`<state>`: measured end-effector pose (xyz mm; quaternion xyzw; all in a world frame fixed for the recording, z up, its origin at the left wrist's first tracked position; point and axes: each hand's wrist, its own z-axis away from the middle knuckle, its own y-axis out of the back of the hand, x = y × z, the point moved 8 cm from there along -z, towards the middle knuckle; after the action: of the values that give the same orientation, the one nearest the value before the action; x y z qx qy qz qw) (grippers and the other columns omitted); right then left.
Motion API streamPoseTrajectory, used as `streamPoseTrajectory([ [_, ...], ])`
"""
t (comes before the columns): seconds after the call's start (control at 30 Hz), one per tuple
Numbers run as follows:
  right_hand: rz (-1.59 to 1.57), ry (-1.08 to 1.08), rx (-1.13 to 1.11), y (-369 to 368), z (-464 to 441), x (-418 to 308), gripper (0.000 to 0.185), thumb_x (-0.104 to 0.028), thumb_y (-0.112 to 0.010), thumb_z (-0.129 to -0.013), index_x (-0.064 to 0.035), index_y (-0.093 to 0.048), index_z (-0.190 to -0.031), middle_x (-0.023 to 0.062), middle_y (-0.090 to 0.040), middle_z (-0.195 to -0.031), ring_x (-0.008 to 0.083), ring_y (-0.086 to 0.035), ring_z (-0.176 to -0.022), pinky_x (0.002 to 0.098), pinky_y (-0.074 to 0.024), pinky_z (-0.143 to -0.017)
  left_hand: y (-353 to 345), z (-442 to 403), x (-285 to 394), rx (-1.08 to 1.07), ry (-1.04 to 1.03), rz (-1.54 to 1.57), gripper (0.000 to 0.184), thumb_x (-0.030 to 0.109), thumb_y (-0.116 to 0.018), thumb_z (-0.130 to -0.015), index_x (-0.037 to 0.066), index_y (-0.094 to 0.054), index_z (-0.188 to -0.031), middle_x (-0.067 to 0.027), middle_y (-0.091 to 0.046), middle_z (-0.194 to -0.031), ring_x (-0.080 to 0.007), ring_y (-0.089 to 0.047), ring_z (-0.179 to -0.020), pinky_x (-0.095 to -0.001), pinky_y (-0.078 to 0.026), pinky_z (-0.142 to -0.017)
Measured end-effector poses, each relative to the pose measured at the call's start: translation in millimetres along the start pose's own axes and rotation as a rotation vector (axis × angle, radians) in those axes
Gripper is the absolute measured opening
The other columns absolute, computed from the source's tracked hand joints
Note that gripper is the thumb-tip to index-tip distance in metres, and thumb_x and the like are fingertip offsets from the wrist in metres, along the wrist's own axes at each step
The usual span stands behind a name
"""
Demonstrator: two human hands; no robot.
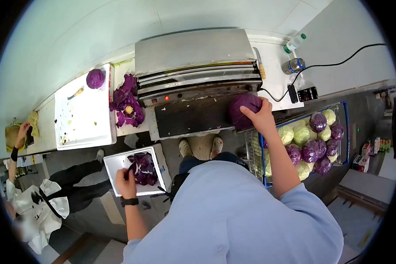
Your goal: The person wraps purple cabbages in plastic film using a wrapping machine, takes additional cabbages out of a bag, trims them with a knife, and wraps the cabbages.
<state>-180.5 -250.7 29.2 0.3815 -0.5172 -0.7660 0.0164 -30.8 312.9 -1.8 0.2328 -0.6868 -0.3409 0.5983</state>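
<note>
My right hand (258,115) grips a whole purple cabbage (241,111) from its right side, thumb on top. The cabbage rests at the right end of the dark front plate (193,115) of a metal wrapping machine (193,50). To the left and lower, my left hand (126,185) is closed on a dark purple cabbage leaf (130,169), partly hidden by the fingers. It is over a white foam box (114,165) holding torn purple leaves (146,169).
A cart (346,132) at right carries several wrapped purple and green cabbages. Loose leaves (127,103), a white tray (90,127) with a cabbage and small knife, a long knife (260,66), bottle (295,43) and phone (308,94) lie around the machine. Another person (35,198) stands at left.
</note>
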Motion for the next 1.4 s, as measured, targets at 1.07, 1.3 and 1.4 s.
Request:
streamPoseTrajectory([
  [1.07,0.130,0.052,-0.052,-22.3,-11.7,-31.7,0.083,-0.071,-0.056,-0.087,-0.0089,-0.052,-0.142,0.0235,-0.062,-0.128,0.0395,-0.062,-0.118,0.0466,-0.0506,-0.098,-244.3,-73.9,306.8,-0.487,-0.680,0.422,0.070,0.022,-0.091,-0.066,0.004,-0.052,-0.122,-0.0123,-0.051,-0.115,-0.0284,-0.056,-0.103,-0.0385,-0.049,-0.093],
  [1.3,0.150,0.018,-0.085,-20.2,-12.8,-38.4,0.082,-0.073,-0.054,-0.087,-0.0086,-0.056,-0.137,0.0248,-0.062,-0.126,0.0402,-0.062,-0.116,0.0474,-0.0514,-0.096,-243.3,-78.6,307.4,-0.629,-0.593,0.467,0.064,0.017,-0.090,-0.066,0.002,-0.052,-0.116,-0.0130,-0.052,-0.108,-0.0328,-0.055,-0.101,-0.0399,-0.048,-0.090],
  [1.4,0.158,-0.003,-0.093,-20.1,-11.6,-36.6,0.082,-0.074,-0.054,-0.086,-0.0082,-0.056,-0.137,0.0247,-0.062,-0.126,0.0403,-0.063,-0.115,0.0474,-0.0515,-0.096,-243.1,-76.3,307.9,-0.642,-0.581,0.506,0.056,0.015,-0.089,-0.066,0.003,-0.054,-0.108,-0.0124,-0.052,-0.106,-0.0308,-0.055,-0.099,-0.0385,-0.048,-0.088],
])
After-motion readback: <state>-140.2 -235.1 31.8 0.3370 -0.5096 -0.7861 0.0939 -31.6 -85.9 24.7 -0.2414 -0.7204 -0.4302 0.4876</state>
